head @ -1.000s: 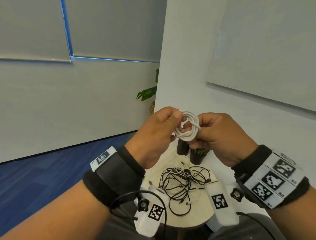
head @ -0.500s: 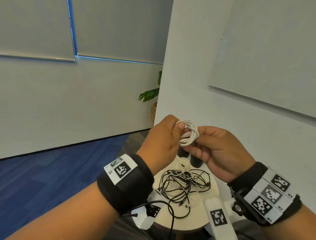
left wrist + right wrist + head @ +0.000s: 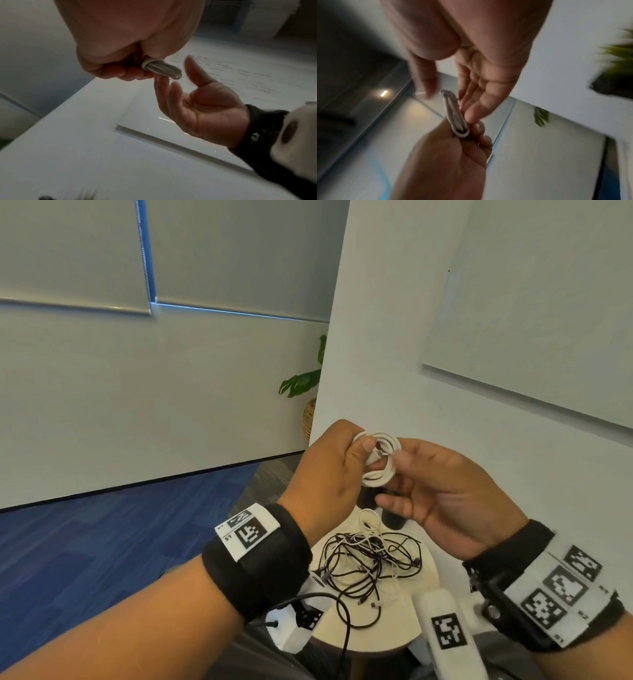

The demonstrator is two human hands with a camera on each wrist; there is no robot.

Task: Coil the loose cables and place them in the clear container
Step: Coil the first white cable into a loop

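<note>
A small coil of white cable [image 3: 375, 479] is held up in the air in front of me. My left hand [image 3: 361, 448] pinches its left side between thumb and curled fingers. My right hand [image 3: 399, 474] is spread open to the right of the coil, and its straight fingers touch the coil's far side. The left wrist view shows the coil [image 3: 161, 68] edge on, with a wrap of cable round its gripped end. In the right wrist view the coil [image 3: 455, 119] is blurred. A tangle of loose black and white cables [image 3: 366, 559] lies on the small round table [image 3: 404, 625] below. No clear container is in view.
Two dark pots [image 3: 394, 520] stand at the table's far edge, partly hidden behind my hands. A white wall [image 3: 394, 354] with a whiteboard rises close on the right. A leafy plant [image 3: 301, 381] stands past the wall's corner. Blue carpet [image 3: 102, 542] lies to the left.
My right hand has let go of the coil and opened out. The left hand keeps its pinch.
</note>
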